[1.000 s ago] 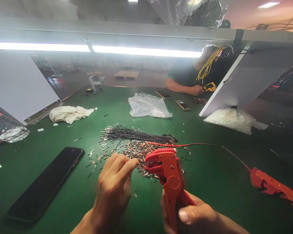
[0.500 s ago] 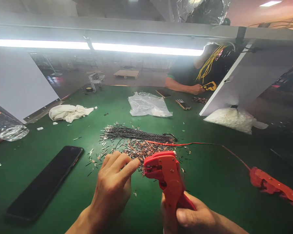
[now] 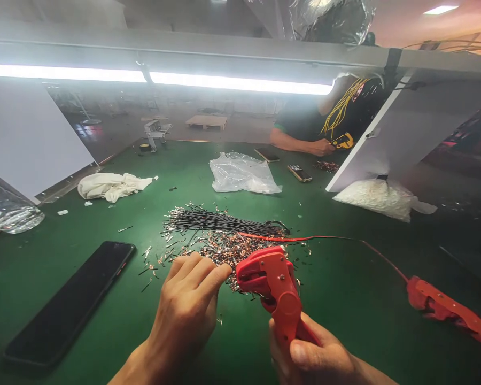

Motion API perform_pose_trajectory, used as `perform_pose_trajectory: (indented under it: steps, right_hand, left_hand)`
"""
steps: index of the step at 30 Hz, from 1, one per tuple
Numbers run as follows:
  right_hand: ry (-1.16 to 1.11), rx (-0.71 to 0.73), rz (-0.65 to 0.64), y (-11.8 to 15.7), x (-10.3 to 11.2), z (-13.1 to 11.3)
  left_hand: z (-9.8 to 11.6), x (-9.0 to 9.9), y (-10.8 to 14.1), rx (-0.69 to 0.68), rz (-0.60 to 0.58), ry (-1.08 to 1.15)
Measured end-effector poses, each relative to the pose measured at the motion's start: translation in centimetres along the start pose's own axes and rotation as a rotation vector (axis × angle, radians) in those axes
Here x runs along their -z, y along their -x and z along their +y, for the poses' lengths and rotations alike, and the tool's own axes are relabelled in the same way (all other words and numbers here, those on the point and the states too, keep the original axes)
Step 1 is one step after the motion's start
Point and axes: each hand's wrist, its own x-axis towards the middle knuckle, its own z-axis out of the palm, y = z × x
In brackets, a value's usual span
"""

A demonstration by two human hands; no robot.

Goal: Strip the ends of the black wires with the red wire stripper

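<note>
My right hand point(image 3: 320, 350) is wrapped round the handles of a red wire stripper point(image 3: 282, 291), its head pointing up and to the left. My left hand point(image 3: 192, 297) is closed, thumb and forefinger pinched together just left of the stripper's jaws. Whatever lies between those fingers is too small or hidden to make out. Beyond both hands is a pile of short wire offcuts point(image 3: 224, 248), copper and black. Along its far side lies a bundle of black wires point(image 3: 220, 220), many ends pointing left. A thin red strip point(image 3: 304, 238) runs from it toward a second red tool point(image 3: 444, 305) at right.
A black phone point(image 3: 72, 302) lies at left on the green table. Farther back are a white cloth point(image 3: 112, 187), a clear plastic bag point(image 3: 242, 174) and a tied bag of white pieces point(image 3: 379, 198). Across the table a person's hand point(image 3: 323, 147) holds a yellow tool point(image 3: 342, 141).
The view has shifted slightly. The stripper's jaws sit at a slightly different angle, and the dark gap between them looks narrower. My left hand stays pinched beside them.
</note>
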Motion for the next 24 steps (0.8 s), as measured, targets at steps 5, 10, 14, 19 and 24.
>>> perform_pose_trajectory:
  steps: [5, 10, 14, 19, 24]
  right_hand:
    - [0.081, -0.072, 0.149, 0.7, 0.5, 0.6]
    - [0.151, -0.102, 0.212, 1.0, 0.5, 0.2]
    - [0.089, -0.107, 0.145, 0.8, 0.0, -0.4]
    - [0.080, -0.050, -0.005, 0.4, 0.2, -0.6]
    - [0.118, -0.049, -0.003, 0.3, 0.0, -0.9]
  left_hand:
    - [0.1, 0.0, -0.1, 0.015, 0.000, 0.020]
    - [0.0, 0.0, 0.0, 0.025, 0.019, 0.058]
    - [0.1, -0.1, 0.2, 0.027, 0.032, 0.093]
    - [0.0, -0.1, 0.4, 0.078, 0.015, 0.156]
    - [-0.1, 0.3, 0.2, 0.070, -0.003, 0.181]
